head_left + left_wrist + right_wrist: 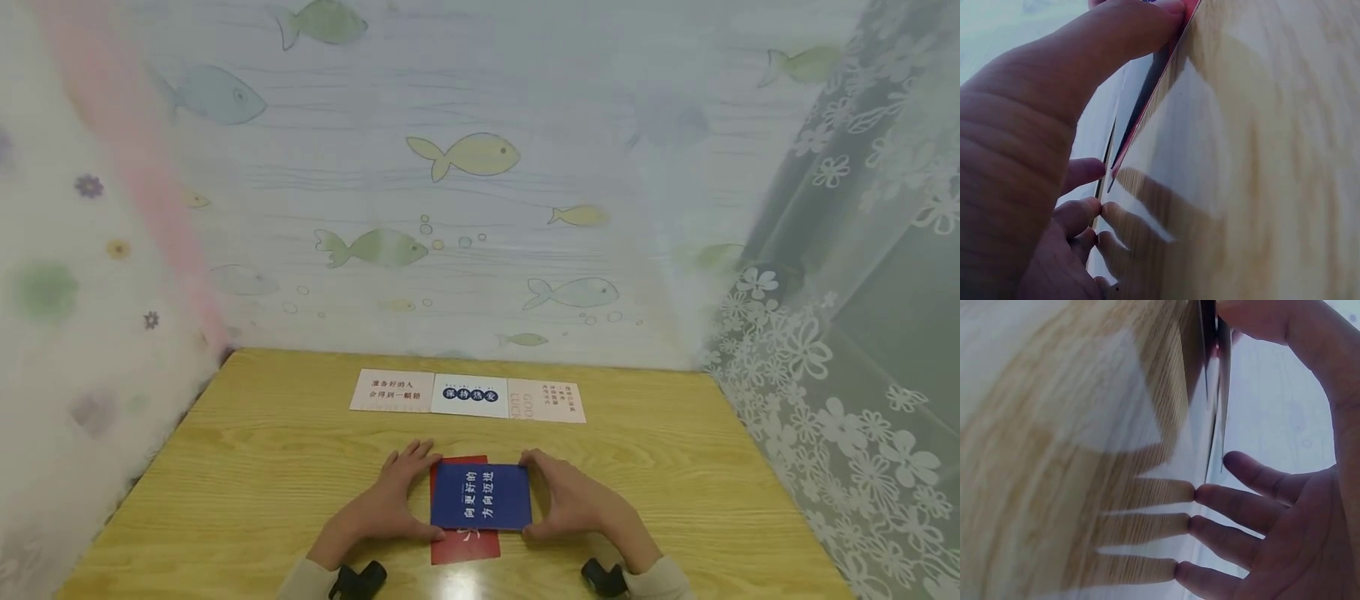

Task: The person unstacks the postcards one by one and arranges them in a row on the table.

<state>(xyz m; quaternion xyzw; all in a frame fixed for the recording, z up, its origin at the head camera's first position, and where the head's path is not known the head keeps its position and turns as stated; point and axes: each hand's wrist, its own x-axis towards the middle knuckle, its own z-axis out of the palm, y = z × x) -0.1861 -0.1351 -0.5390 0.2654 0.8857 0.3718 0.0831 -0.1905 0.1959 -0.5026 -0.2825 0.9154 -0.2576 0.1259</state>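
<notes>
A dark blue card (498,498) with white characters lies crosswise above a red card (465,550), which shows past its left, far and near edges. My left hand (390,498) holds the blue card's left end, thumb at the near corner and forefinger at the far one. At the right end my right hand (577,498) spans the card the same way, thumb near and forefinger far. In the right wrist view the blue card stands raised off the table, while the other fingertips (1194,495) rest on the wood. The left wrist view shows red just beneath the blue.
Three pale printed cards lie in a row toward the back: a pinkish left one (393,400), a white middle one (468,407) and a pinkish right one (551,410). The wood-grain table (262,458) ends against a fish-patterned curtain (480,308).
</notes>
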